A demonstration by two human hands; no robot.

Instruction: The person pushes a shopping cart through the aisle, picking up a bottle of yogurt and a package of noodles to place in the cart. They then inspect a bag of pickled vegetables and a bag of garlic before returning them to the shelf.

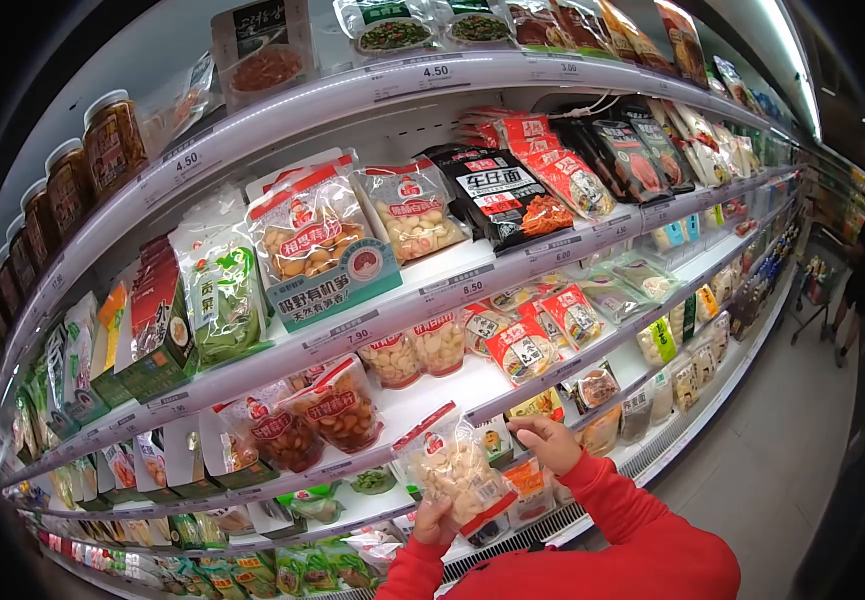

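Note:
My left hand point(435, 520) grips the lower left corner of a clear plastic bag point(468, 487) with a red top edge. Pale, clove-like pieces fill this bag, and it tilts in front of the lower shelves. To its upper right, my right hand point(550, 445) is raised with its fingers loosely bent and apart from the bag, holding nothing that I can see. Behind the left of the bag, two bags of brown pieces point(335, 405) stand on the shelf. Similar bags of pale pieces point(438, 343) stand further back on that shelf.
Refrigerated shelves point(413, 282) curve across the view, with price strips along their edges. Jars point(115, 135) line the upper left. A black packet point(498, 195) lies on the middle shelf. At the right, a person point(864, 260) stands beside a shopping cart point(815, 280) in the tiled aisle point(743, 420).

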